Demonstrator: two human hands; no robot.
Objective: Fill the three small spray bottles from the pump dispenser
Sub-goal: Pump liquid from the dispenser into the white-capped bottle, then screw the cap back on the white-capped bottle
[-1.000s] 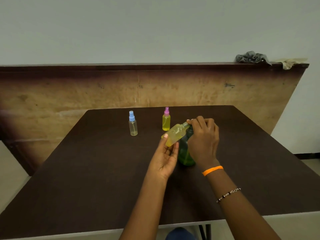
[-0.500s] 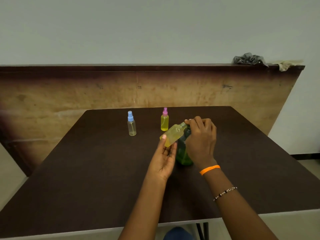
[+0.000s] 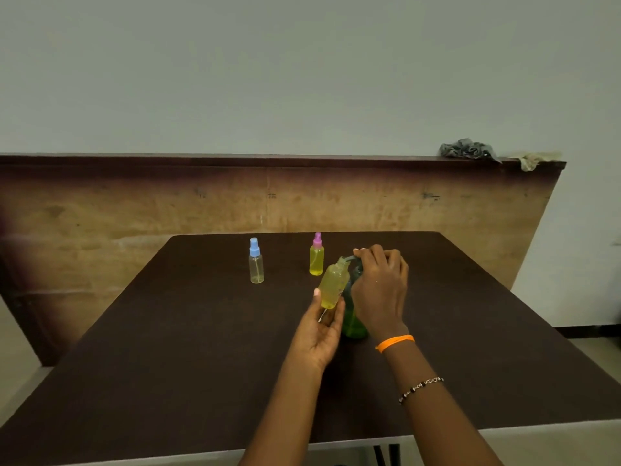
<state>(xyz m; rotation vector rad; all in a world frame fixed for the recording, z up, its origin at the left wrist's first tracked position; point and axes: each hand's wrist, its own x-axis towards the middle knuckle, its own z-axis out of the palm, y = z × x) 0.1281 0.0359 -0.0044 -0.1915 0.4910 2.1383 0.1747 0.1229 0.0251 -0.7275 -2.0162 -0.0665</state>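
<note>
Dark brown tabletop (image 3: 168, 348) fills my view, backed by a worn wooden board (image 3: 134, 210) with two crumpled rags (image 3: 467, 150) on its top edge. Near the middle, the left hand (image 3: 319, 331) grips an uncapped spray bottle (image 3: 332, 285) of yellow liquid, tilted so its open neck meets the spout of the green pump dispenser (image 3: 353, 322) — the right hand (image 3: 379, 284) rests curled over the pump head (which hides it from me). Farther back stand two capped bottles, well apart: a blue-capped clear bottle (image 3: 256, 262) to the left, and a pink-capped yellow bottle (image 3: 317, 255) just behind the hands.
</note>
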